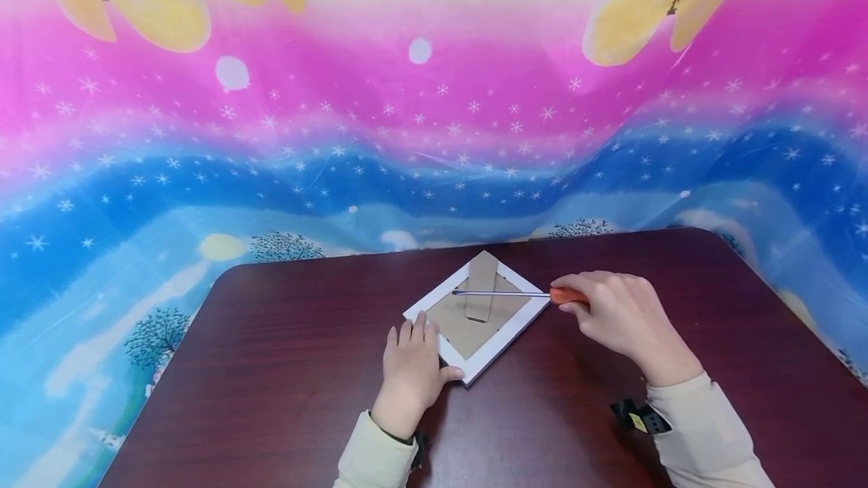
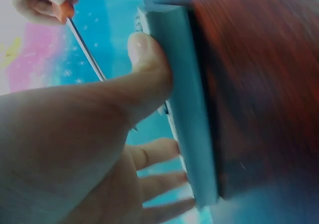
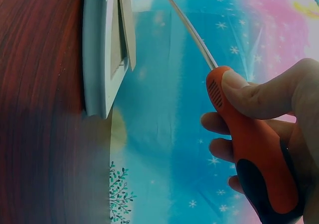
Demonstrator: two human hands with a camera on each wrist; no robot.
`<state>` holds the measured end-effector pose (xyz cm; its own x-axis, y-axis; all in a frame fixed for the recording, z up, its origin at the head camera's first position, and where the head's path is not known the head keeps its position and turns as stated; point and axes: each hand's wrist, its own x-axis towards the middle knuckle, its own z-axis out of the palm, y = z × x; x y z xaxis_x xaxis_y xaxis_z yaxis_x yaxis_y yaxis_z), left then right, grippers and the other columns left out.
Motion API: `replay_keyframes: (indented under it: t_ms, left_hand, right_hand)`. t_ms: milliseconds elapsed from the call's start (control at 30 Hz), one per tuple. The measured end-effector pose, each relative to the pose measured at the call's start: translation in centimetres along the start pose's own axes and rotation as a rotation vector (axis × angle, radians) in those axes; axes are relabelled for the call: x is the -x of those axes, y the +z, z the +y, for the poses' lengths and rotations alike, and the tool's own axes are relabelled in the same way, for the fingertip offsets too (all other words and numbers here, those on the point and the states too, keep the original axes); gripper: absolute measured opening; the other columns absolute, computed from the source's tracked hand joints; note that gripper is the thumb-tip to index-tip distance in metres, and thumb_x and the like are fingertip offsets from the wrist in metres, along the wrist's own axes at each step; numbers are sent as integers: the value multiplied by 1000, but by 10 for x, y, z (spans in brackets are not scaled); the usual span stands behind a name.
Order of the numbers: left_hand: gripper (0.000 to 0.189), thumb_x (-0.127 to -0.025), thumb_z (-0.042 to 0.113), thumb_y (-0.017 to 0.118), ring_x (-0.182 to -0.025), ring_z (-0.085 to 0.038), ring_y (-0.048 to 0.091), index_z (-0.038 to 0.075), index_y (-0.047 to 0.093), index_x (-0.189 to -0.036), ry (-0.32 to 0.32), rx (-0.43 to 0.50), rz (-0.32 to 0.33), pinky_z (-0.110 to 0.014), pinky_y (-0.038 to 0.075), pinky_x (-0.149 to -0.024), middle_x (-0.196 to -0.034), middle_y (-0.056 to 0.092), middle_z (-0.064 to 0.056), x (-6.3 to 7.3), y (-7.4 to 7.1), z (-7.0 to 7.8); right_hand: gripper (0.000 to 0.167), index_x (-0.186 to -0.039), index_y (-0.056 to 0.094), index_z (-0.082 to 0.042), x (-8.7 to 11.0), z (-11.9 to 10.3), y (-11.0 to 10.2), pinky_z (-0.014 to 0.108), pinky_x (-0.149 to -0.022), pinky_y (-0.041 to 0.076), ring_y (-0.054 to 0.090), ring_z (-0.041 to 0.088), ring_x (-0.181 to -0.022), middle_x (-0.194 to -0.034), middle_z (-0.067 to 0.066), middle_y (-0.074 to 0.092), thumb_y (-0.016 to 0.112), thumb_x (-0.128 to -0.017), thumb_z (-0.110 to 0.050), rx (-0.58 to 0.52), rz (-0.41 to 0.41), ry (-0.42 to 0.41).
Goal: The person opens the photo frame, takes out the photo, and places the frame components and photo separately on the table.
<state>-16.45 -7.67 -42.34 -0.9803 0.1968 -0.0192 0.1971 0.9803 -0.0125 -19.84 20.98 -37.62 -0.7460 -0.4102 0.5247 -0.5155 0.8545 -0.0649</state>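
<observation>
Lying on the table: 1 picture frame (image 1: pixel 502 337), back side up, its white border round a brown backing board (image 1: pixel 450 326).
Stand leg (image 1: pixel 480 285): on the frame's back, 1 end slightly off the board.
Dark tabs: along the frame's inner edge; too small to tell whether bent.
Left hand (image 1: pixel 410 364): at the frame's left and near edge, fingers spread on the border, thumb against the near corner.
Screwdriver (image 3: pixel 251 139): shaft across and above the frame, tip apart from the backing.
Right hand (image 1: pixel 620 315): right of the frame, fingers and thumb wrapped round the orange handle.
Step in hand: apparently lining up the tip over the frame's back.
Next move: probably calls for lowering the tip to 1 tab, the frame held from sliding.
Table (image 1: pixel 285 367): beneath the frame.
Patterned cloth (image 1: pixel 475 126): behind the frame, past the table.
</observation>
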Motion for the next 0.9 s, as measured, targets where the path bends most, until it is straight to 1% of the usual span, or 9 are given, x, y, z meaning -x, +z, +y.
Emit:
replay_keyframes:
  t_ms: [67, 200, 367, 467, 533, 600, 733, 833, 900]
  left_hand:
    - [87, -79, 66, 67, -132, -32, 46, 2, 53, -135, -11, -51, 12, -46, 36, -109, -145, 48, -18, 2, -1, 5]
    - [90, -76, 70, 65, -130, -34, 48, -1, 54, -131, -28, -117, 21, -46, 36, -109, -139, 52, -21, 5, -1, 12]
    - [90, -77, 71, 65, -128, -34, 50, -2, 55, -128, -17, -129, 37, -46, 37, -108, -135, 54, -22, 7, -3, 13]
    - [86, -77, 68, 67, -125, -35, 50, -3, 55, -123, 10, -84, 62, -46, 39, -106, -131, 53, -24, 6, -3, 8]
    - [81, -78, 64, 71, -124, -37, 50, -3, 54, -120, 30, -21, 82, -46, 40, -104, -131, 52, -26, 4, -3, 3]
    - [77, -79, 58, 73, -125, -38, 49, -3, 54, -121, 50, 46, 100, -47, 41, -104, -134, 50, -26, 2, -1, -4]
    - [74, -82, 49, 75, -131, -37, 45, -2, 52, -131, 82, 178, 104, -51, 39, -106, -144, 46, -23, -5, 2, -18]
    - [74, -85, 45, 74, -135, -35, 42, 1, 50, -140, 99, 235, 81, -53, 36, -108, -148, 44, -18, -9, 3, -26]
    - [73, -86, 43, 73, -137, -35, 41, 4, 49, -143, 109, 253, 64, -53, 36, -108, -149, 44, -16, -11, 4, -30]
  right_hand:
    - [31, -101, 78, -19, 0, 0, 0, 37, -48, 46, 66, 21, -64, -84, 2, 74, 86, -72, -13, 1, 2, -3]
    - [31, -100, 78, -19, -1, 0, 1, 37, -48, 46, 66, 21, -63, -83, 2, 73, 86, -71, -12, 2, 12, -9]
    - [31, -99, 78, -19, 0, 1, 2, 36, -47, 45, 65, 20, -62, -81, 1, 73, 86, -70, -12, 6, 25, -16]
    - [31, -99, 78, -19, 0, 1, 1, 36, -46, 45, 65, 20, -62, -82, 1, 73, 86, -70, -12, 8, 27, -16]
    - [31, -99, 78, -19, 0, 1, 1, 36, -46, 45, 65, 20, -62, -82, 1, 73, 86, -70, -12, 8, 26, -12]
    - [31, -99, 78, -19, 0, 1, 1, 36, -47, 45, 65, 20, -62, -82, 2, 74, 86, -70, -11, 7, 25, -11]
    - [31, -98, 78, -19, 1, 2, 1, 36, -47, 45, 64, 19, -61, -82, 1, 73, 86, -70, -11, 4, 27, -13]
    - [31, -98, 78, -19, 1, 2, 0, 36, -46, 45, 64, 19, -61, -81, 1, 73, 86, -70, -11, 3, 33, -17]
    - [32, -99, 78, -19, 1, 2, 0, 35, -46, 45, 64, 19, -61, -82, 1, 73, 87, -70, -11, 1, 35, -18]
